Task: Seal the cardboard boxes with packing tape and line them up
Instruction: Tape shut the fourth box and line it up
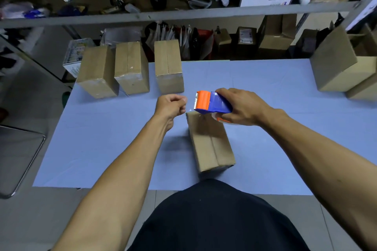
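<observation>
The right hand (242, 106) gripped the tape dispenser (212, 102) above the far end of the cardboard box (211, 142) on the table (102, 138); the left hand (170, 106), fingers curled together, pinched near its blade.

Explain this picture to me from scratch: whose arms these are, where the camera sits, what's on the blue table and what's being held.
No machine here: a person wears a camera on the head, looking down at their own arms. The right hand grips an orange and blue tape dispenser over the far end of a cardboard box on the blue table. The left hand is curled beside it, perhaps pinching clear tape; that is hard to see. Three more boxes stand in a row at the far left, others at the far right.
</observation>
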### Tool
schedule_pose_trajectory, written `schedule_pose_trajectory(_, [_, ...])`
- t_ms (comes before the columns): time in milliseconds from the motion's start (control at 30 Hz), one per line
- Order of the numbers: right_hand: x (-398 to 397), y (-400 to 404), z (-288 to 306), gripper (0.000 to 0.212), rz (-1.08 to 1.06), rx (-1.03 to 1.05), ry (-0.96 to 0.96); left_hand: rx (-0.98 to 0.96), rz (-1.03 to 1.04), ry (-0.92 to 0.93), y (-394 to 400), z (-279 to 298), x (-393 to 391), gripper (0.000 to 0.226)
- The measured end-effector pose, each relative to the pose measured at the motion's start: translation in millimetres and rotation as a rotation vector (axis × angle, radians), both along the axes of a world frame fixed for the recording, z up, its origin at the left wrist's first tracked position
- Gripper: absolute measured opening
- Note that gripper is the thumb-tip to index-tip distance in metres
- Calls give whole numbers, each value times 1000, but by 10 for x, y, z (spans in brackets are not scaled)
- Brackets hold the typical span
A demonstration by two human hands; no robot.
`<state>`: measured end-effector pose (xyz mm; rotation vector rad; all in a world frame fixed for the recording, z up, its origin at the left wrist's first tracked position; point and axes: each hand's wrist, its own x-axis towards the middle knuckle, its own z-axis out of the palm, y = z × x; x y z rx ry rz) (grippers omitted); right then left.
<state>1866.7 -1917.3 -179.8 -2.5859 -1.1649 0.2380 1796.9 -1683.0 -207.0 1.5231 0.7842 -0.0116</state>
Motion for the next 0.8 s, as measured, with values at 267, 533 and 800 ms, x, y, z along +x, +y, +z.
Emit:
schedule_pose_trajectory(267, [127, -153, 37, 55, 0, -23, 29, -113, 113, 19, 145, -121, -131, 12])
schedule_pose_trajectory(533, [186, -279, -55, 49, -18, -92, -8, -241, 79, 10, 54, -220, -201, 5])
schedule_pose_trajectory(800, [151, -232, -190, 50, 18, -120, 45, -263, 100, 40, -4, -317, -338, 23])
